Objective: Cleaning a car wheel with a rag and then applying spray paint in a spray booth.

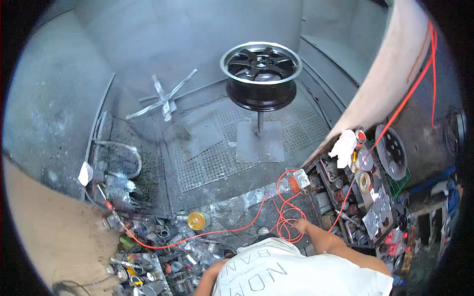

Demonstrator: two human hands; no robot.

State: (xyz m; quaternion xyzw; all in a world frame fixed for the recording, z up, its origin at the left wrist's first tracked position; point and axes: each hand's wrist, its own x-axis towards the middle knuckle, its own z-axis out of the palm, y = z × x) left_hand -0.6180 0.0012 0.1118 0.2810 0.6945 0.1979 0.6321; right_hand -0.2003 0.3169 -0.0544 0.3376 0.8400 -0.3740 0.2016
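Note:
My right hand (298,226) reaches down to a loose coil of orange hose (284,217) on the floor, its fingers closed around a loop as far as they show. From the coil the hose runs left across the floor to a slim tool with a red part (108,203) by the left wall. My left forearm (212,270) comes in at the lower edge, but the white shirt (296,271) hides the hand. Ahead, a wheel rim (261,61) with dark spokes and a bright lip rests on a post with a square base plate (260,148).
A cross-shaped metal stand (165,101) is at the back left. Cans, cups and litter (168,251) crowd the lower left, near a yellow-lidded tin (196,221). On the right stands a cluttered shelf (365,197), with another rim (391,153) beside it and orange hose (410,93) hanging above.

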